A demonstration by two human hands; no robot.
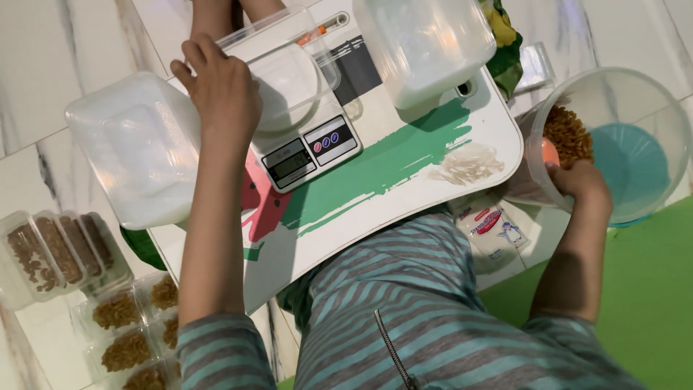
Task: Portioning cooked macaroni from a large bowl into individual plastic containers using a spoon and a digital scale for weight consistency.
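Note:
My left hand (220,83) rests on a small clear plastic container (289,79) that sits on a white digital kitchen scale (307,148), fingers curled over its left edge. My right hand (581,184) reaches into a large clear tub (635,108) holding brown spiral pasta (567,133) and a blue bowl (628,166); what it grips is hidden by the tub's rim. The scale stands on a white lap tray (404,195) with green and red paint marks.
Two big frosted plastic boxes (141,152) (426,43) stand on the tray's left and far edges. Several small filled pasta containers (123,318) lie on the marble floor at the left. A white packet (494,231) lies beside a green mat (642,289).

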